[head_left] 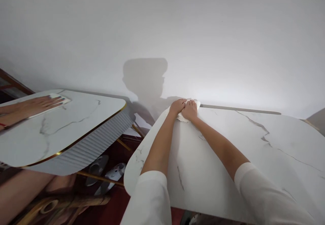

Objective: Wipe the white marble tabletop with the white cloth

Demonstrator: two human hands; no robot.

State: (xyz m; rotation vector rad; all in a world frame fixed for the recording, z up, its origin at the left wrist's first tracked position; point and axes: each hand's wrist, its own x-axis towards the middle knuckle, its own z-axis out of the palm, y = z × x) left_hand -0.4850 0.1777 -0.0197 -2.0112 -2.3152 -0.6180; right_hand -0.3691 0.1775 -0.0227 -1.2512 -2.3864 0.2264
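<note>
A crumpled white cloth lies at the far left edge of the marble-patterned tabletop, close to the wall. My right hand presses down on it with curled fingers. Just left of that, my left hand grips the same cloth, its fingers bent over the edge and touching my right hand. Both arms reach straight forward across the white surface. Part of the cloth is hidden under my hands.
At left stands a second marble-patterned table with a gold-trimmed, ribbed side. Another person's hand rests flat there on a white cloth. The wall borders both tables. Slippers and a bamboo seat are below.
</note>
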